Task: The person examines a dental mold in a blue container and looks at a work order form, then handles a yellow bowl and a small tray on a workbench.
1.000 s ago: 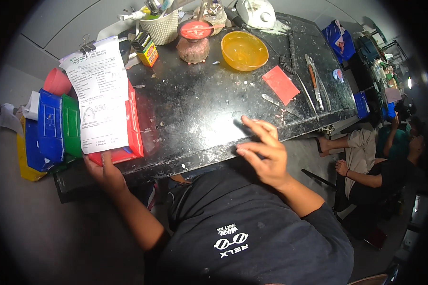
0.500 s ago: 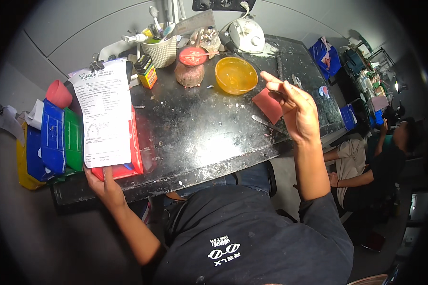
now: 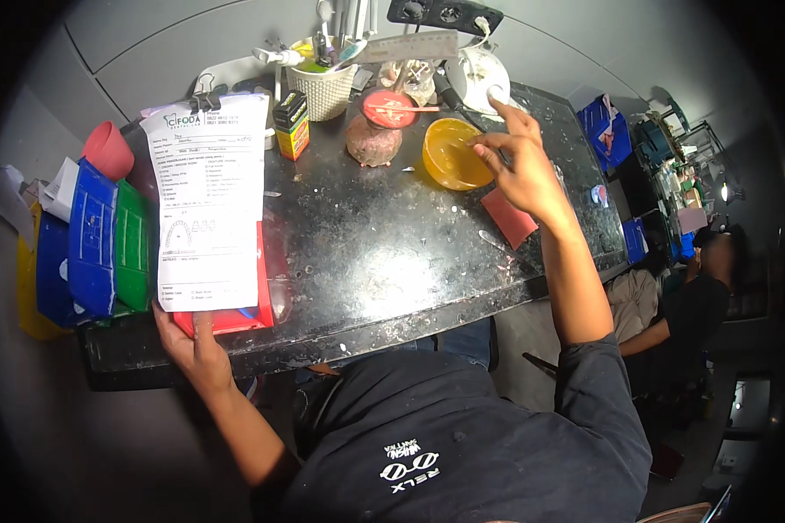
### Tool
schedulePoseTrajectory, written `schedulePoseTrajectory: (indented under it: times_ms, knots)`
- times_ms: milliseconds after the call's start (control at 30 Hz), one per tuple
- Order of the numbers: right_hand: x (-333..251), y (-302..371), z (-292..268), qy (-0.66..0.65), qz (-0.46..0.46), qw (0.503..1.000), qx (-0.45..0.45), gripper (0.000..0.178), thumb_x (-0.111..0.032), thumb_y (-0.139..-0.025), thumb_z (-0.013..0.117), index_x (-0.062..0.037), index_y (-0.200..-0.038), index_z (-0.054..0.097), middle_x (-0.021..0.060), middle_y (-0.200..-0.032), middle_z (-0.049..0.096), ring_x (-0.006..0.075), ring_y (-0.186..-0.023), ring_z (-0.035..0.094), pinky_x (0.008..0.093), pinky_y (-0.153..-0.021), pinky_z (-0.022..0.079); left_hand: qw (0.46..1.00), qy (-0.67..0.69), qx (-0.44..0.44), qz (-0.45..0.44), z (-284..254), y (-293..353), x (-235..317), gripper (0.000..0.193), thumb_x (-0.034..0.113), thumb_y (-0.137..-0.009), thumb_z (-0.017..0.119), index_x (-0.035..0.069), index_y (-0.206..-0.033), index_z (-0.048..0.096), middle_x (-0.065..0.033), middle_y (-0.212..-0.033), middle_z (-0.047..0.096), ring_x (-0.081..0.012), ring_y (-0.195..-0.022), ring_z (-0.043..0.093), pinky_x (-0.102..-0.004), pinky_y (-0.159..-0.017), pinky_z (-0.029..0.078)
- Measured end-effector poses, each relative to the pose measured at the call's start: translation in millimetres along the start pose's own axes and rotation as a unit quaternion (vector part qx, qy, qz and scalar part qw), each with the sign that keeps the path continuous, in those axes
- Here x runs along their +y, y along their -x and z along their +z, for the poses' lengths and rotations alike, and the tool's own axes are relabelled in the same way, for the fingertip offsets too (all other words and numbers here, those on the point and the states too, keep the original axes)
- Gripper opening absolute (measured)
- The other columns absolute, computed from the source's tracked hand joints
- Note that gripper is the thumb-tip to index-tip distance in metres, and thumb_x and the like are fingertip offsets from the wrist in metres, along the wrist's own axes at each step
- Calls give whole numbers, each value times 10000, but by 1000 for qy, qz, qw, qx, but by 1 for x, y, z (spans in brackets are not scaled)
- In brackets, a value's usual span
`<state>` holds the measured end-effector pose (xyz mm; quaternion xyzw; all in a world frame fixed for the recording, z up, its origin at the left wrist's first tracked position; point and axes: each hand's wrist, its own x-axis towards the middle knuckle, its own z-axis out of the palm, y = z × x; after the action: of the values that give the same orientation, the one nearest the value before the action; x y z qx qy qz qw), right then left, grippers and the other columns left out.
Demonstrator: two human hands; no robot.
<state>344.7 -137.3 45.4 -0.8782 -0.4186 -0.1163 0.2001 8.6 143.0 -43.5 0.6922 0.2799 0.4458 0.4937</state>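
At the near left corner of the table, my left hand [image 3: 194,345] grips the lower edge of a red tray [image 3: 227,321], thumb on top. A white printed form [image 3: 209,235] with a tooth-arch drawing lies over the tray, a black binder clip [image 3: 205,103] at its top. My right hand [image 3: 525,170] is raised over the table with its fingers apart and nothing visible in them. From this view its thumb and a finger overlap the right rim of a translucent yellow bowl [image 3: 449,161]; whether they touch it I cannot tell. Below that hand lies a flat pink sheet [image 3: 509,220].
Left of the tray stand blue [image 3: 105,244] and green bins [image 3: 133,253] and a pink cup [image 3: 109,151]. Along the back are a tool basket [image 3: 323,91], a yellow-black box [image 3: 292,131], a red-topped jar [image 3: 375,139] and a white device [image 3: 480,78]. Another person [image 3: 693,322] sits at right.
My right hand has moved left and up, from beside the yellow bowl to in front of its rim. The left hand keeps its grip on the tray. The whole view has shifted slightly.
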Motion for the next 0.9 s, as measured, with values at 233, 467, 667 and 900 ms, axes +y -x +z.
schedulePoseTrajectory:
  times_ms: [233, 467, 667, 900]
  knots:
    - [4, -20, 20, 69, -5, 994, -88, 158, -64, -759, 761, -55, -915, 783, 186, -1437, 511, 401, -1374, 375, 491, -1131, 300, 1000, 5, 12, -3, -1, 2, -1, 431, 79, -894, 608, -82, -1280, 507, -166, -1191, 586, -241, -1112, 559, -378, -1019, 395]
    - [6, -31, 19, 49, 15, 994, -94, 195, -155, -781, 787, 7, -888, 762, 155, -1324, 597, 367, -1272, 476, 478, -1089, 337, 1000, 11, 7, -13, -1, 2, -3, 454, 75, -892, 605, -90, -1300, 493, -171, -1198, 583, -243, -1127, 555, -372, -1026, 394]
    - [11, -32, 11, 63, -7, 993, -101, 185, -185, -805, 785, -29, -901, 759, 126, -1321, 600, 365, -1299, 458, 480, -1110, 317, 1000, 20, 11, -10, -4, 3, -10, 474, 82, -892, 609, -94, -1314, 483, -175, -1214, 578, -248, -1131, 554, -374, -1026, 395]
    - [8, -30, 8, 71, -22, 993, -93, 106, -133, -788, 781, -90, -882, 760, 102, -1355, 573, 357, -1334, 432, 495, -1123, 299, 999, 30, -17, -23, -9, 4, -15, 462, 1, -928, 583, -84, -1362, 449, -169, -1317, 538, -214, -1215, 523, -343, -1065, 379]
